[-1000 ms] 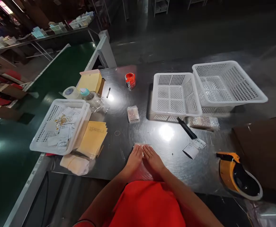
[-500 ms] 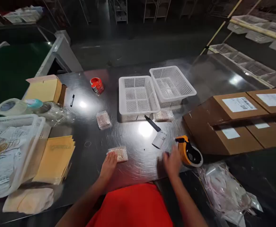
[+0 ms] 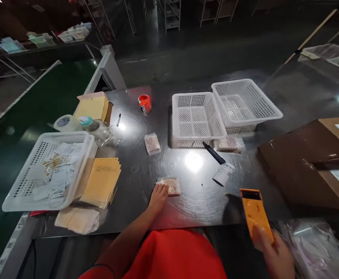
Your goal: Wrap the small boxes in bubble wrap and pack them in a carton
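Right hand (image 3: 274, 250) grips the orange dispenser (image 3: 255, 211) off the bench's (image 3: 186, 201) near edge. Left hand (image 3: 158, 196) lies flat on the packet (image 3: 169, 185) (grasping nothing); taping seems next, needing the dispenser brought left.

Left hand (image 3: 157, 195) lies flat on the table (image 3: 146, 217), fingertips pressing the near edge of a small glittery packet (image 3: 169, 185). Right hand (image 3: 276, 254) is up off the table edge, gripping an orange tape dispenser (image 3: 255, 213). Beyond it, a white label slip (image 3: 223, 174) touches a black marker (image 3: 213, 152). Two empty white baskets (image 3: 197, 116) overlap at the back, a second packet (image 3: 152, 143) to their left. Far left, a basket of papers (image 3: 26, 182) beside yellow envelopes (image 3: 101, 180).
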{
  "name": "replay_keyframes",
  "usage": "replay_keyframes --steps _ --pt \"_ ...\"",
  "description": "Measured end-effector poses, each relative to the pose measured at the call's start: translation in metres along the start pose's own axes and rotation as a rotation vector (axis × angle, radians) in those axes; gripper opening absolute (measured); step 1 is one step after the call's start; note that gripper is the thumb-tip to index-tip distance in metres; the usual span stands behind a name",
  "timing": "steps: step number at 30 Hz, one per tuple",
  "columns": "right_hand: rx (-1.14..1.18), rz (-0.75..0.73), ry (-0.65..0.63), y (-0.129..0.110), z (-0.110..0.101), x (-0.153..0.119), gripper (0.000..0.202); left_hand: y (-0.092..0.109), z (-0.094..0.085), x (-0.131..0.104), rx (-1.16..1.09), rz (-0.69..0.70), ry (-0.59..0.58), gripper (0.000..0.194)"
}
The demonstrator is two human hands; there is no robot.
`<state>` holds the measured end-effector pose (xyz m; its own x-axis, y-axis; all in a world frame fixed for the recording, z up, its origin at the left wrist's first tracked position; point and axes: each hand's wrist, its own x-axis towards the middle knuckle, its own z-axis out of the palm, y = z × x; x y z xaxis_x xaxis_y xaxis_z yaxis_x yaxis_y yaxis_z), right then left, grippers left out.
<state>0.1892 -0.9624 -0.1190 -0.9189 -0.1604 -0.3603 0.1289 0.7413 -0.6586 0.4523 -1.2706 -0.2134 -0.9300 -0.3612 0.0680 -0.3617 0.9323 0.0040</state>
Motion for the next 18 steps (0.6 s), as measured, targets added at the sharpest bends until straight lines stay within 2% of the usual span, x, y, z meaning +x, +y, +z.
replay_keyframes --steps 3,5,7,10,13,18 --pt "0.364 0.188 -0.115 -0.048 0.039 -0.073 0.057 0.0 0.006 0.002 -0.075 0.008 0.075 0.038" --pt "0.46 0.162 -0.25 -0.086 0.078 -0.101 0.057 0.0 0.009 0.003 -0.108 0.002 0.106 0.035" --pt "0.447 0.054 -0.327 -0.121 0.119 -0.113 0.052 0.001 0.01 0.005 -0.129 -0.003 0.135 0.032" --pt "0.365 -0.061 -0.333 -0.157 0.165 -0.112 0.053 0.001 0.011 0.007 -0.172 -0.018 0.19 0.032" --pt "0.254 -0.055 -0.302 -0.167 0.187 -0.107 0.054 0.0 0.011 0.008 -0.225 -0.049 0.24 0.031" --pt "0.195 -0.047 -0.288 -0.156 0.191 -0.114 0.052 -0.003 0.012 0.01 -0.29 -0.099 0.252 0.022"
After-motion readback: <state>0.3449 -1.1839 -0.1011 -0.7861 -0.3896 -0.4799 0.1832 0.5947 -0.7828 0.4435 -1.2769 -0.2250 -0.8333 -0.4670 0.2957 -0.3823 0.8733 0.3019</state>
